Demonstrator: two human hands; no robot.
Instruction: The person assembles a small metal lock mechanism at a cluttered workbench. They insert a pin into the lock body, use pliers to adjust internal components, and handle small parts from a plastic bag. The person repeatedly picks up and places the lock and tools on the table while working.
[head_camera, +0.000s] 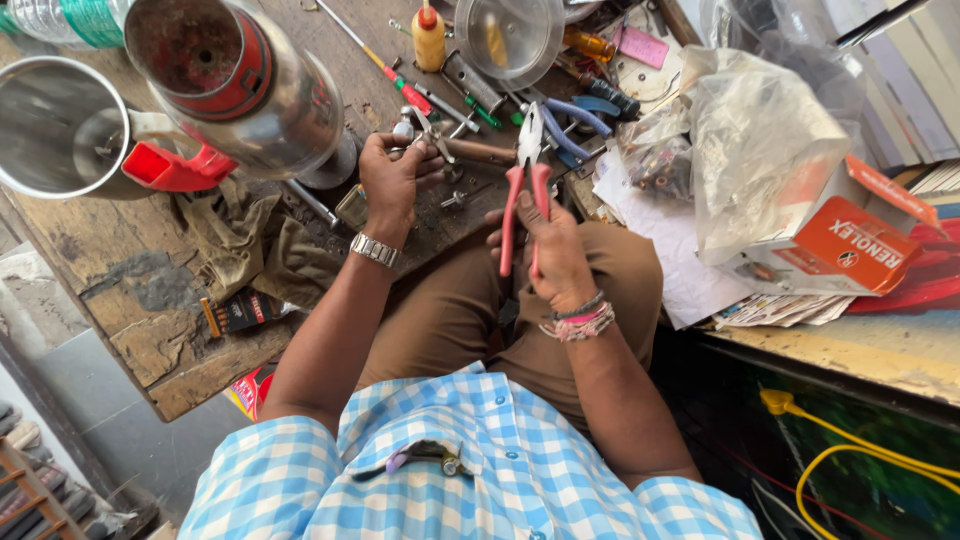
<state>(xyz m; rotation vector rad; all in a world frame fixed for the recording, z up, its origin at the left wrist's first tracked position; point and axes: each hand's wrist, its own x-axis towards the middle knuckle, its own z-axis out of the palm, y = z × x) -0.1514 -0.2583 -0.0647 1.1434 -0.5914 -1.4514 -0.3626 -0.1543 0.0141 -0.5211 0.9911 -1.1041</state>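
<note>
Head view: my right hand (553, 250) has its grip pressed around the red-handled pliers (527, 185), their nose over the cluttered surface (130, 290); my left hand (395, 180) pinches a small metal part (420, 128). Steel jars (240, 85), screwdrivers (400, 85) and plastic bags (750, 150) crowd close around

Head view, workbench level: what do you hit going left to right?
Steel jar → upturned mixer jar with red base → left hand on a small metal part → red-handled pliers in the right hand → crumpled plastic bag → orange and white carton.
</note>
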